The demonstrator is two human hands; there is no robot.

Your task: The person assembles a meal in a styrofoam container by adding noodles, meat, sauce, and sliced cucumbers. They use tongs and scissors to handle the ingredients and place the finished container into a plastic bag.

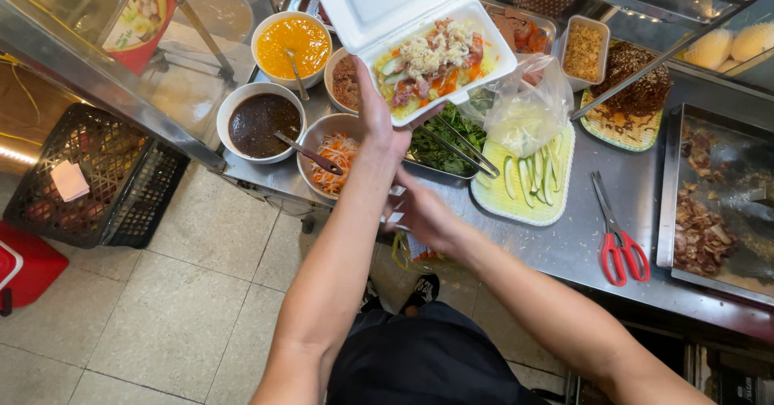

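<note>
Left hand (377,123) raised over the surface (580,240), gripping the near edge of an open white foam box (419,18) from below; fingers hidden under the box, thumb side up along its wall. Box held aloft, lid tilted back, tray filled with rice, sliced meat, cucumber and orange shreds.

Right hand (427,216) lower and nearer the body, just over the surface edge, blurred; open or closed: cannot tell. Nothing clearly held.

Left of the left hand: bowl of dark sauce (260,121) with a spoon. Beyond it, bowl of orange sauce (292,41), also with a spoon. Directly beside the left wrist: bowl of shredded carrot and white strips (334,153).

Right of the left hand, under the box: metal tray of green leaves (443,143) with tongs lying across. Further right: pale green plate (524,187) carrying cucumber slices and a clear plastic bag (528,107).

Well right of the right hand: red-handled scissors (619,240) flat on the surface, then a metal tray of chopped cooked meat (709,211).

Far left of both hands, on the floor: black plastic crate (93,179).
</note>
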